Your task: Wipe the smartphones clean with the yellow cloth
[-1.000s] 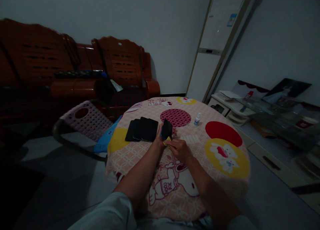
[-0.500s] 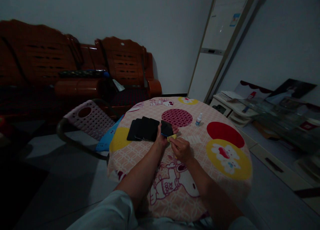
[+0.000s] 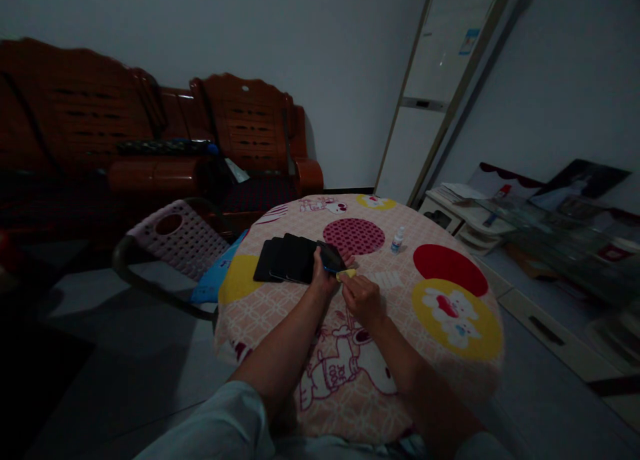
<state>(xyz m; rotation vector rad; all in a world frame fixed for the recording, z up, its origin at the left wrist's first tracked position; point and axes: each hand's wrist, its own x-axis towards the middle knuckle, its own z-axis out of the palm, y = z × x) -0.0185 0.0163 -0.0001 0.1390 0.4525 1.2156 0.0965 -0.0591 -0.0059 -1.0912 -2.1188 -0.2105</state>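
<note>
My left hand (image 3: 323, 277) is closed around a dark smartphone (image 3: 330, 255) with a blue edge, its screen tilted up. Between the fingertips of my right hand (image 3: 363, 298) is a small yellow cloth (image 3: 346, 274), touching the phone's near right corner. Just left of the phone, several black tablets (image 3: 295, 257) lie overlapped on the tablecloth. A small white bottle (image 3: 398, 239) with a label stands upright beyond my right hand. Flat white strips or packets (image 3: 387, 279), too dim to identify, lie right of the hands.
A patterned cloth covers the round table (image 3: 350, 407). A woven chair (image 3: 180, 240) with a blue bag (image 3: 217, 273) stands at the left. Behind are wooden armchairs (image 3: 245, 127) and a tall white cabinet-like unit (image 3: 420, 133). A low cabinet (image 3: 535, 323) runs along the right.
The phone has tilted slightly in my left hand, and the yellow cloth has shifted a little to the right along its near edge. Everything else stays in place.
</note>
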